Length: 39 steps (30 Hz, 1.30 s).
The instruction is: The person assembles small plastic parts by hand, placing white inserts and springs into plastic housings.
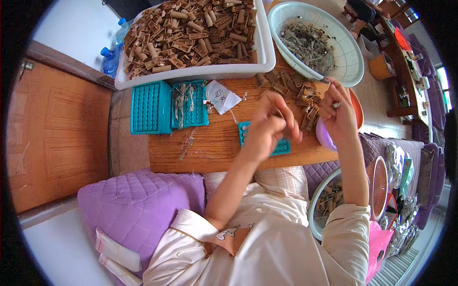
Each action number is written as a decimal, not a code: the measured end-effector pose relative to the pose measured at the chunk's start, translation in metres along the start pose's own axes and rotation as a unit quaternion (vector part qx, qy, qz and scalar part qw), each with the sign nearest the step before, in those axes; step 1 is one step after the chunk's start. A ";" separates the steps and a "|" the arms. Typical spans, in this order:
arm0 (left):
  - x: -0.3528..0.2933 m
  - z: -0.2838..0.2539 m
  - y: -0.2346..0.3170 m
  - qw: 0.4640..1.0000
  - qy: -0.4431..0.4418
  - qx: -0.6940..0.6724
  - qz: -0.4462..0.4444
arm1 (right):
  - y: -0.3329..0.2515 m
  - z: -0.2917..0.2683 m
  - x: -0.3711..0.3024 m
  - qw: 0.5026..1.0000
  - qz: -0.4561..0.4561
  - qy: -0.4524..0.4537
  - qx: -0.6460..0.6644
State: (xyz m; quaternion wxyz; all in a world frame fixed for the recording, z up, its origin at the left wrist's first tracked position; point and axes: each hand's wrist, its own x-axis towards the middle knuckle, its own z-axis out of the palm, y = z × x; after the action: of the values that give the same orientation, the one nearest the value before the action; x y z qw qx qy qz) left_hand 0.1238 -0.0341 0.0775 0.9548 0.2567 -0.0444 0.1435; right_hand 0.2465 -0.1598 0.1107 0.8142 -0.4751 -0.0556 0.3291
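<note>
My left hand (269,126) hangs over a small teal tray (281,147) near the table's front edge. Its fingers are curled and slightly blurred, hiding whatever may be in them. To its right my right hand (338,108) is raised, closed in a pinch. A tiny whitish spot shows at its fingers, too small to name. Just behind the hands lies a loose heap of brown plastic pieces (291,86) on the wooden table (214,150). Partly behind my right hand stand a purple bowl (325,136) and an orange bowl (356,108).
A white tub (268,33) heaped with brown pieces stands at the back, beside a pale green basket (355,62) of tangled clear and metallic bits. Stacked teal trays (150,107), another teal tray (202,105) with thin strands, and a white paper scrap (222,97) lie left.
</note>
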 end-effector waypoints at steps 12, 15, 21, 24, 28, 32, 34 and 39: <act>-0.070 0.010 -0.005 0.905 0.118 0.405 0.050 | 0.083 0.044 -0.076 0.883 -0.308 0.064 -0.348; -0.072 0.011 -0.002 0.884 0.150 0.439 0.061 | 0.097 0.036 -0.082 0.810 -0.422 0.014 -0.407; -0.077 -0.007 0.002 0.845 0.149 0.503 0.105 | 0.099 0.032 -0.086 0.801 -0.444 0.040 -0.400; -0.081 -0.010 0.006 0.823 0.129 0.548 0.070 | 0.081 0.043 -0.096 0.868 -0.328 0.163 -0.335; -0.080 -0.008 0.014 0.806 0.114 0.575 0.086 | 0.039 0.057 -0.121 0.671 -0.197 0.027 -0.715; -0.081 -0.009 0.019 0.798 0.064 0.596 0.068 | 0.021 0.077 -0.136 0.484 -0.098 -0.020 -0.870; -0.082 -0.009 0.021 0.792 0.036 0.606 0.059 | 0.021 0.074 -0.125 0.615 -0.173 -0.125 -0.759; -0.085 -0.012 0.029 0.826 0.047 0.562 -0.025 | 0.055 0.060 -0.104 0.701 -0.266 -0.125 -0.650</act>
State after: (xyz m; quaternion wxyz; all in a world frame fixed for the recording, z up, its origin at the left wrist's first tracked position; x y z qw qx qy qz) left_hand 0.0343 -0.0257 0.0675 0.6499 0.7425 0.0947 0.1316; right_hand 0.1152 -0.1588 0.1220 0.3423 -0.8063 -0.4810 0.0377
